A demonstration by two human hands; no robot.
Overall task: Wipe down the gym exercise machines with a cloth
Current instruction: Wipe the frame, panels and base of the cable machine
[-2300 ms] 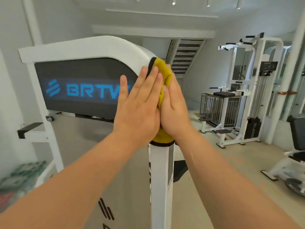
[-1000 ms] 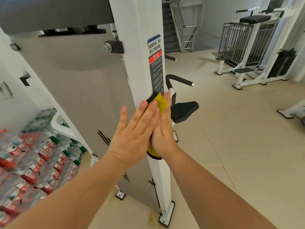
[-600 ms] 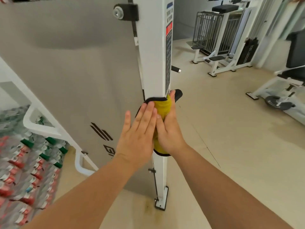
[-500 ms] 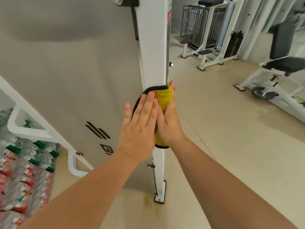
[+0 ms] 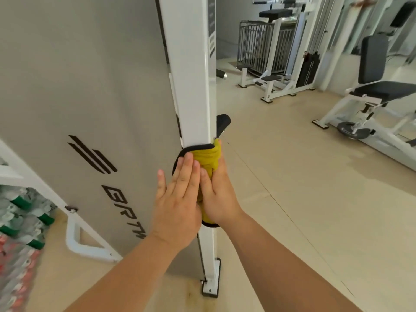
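Grey-panelled machine [image 5: 78, 86]: the wipe sits low on its white post [image 5: 191, 75], with a short run above the foot plate [image 5: 211, 288] likely left. Far machines [image 5: 276, 64] probably untouched. Yellow cloth [image 5: 208, 155] wraps the post. Left hand [image 5: 177, 203] and right hand [image 5: 219, 194] sandwich it, fingers [image 5: 186, 172] straight, flat and pressing, none curled.

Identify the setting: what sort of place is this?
Almost certainly a gym. Across the floor stand a white weight-stack station and a seated machine with black cushions. Up close, a yellow cloth is pressed round a branded machine's white upright.
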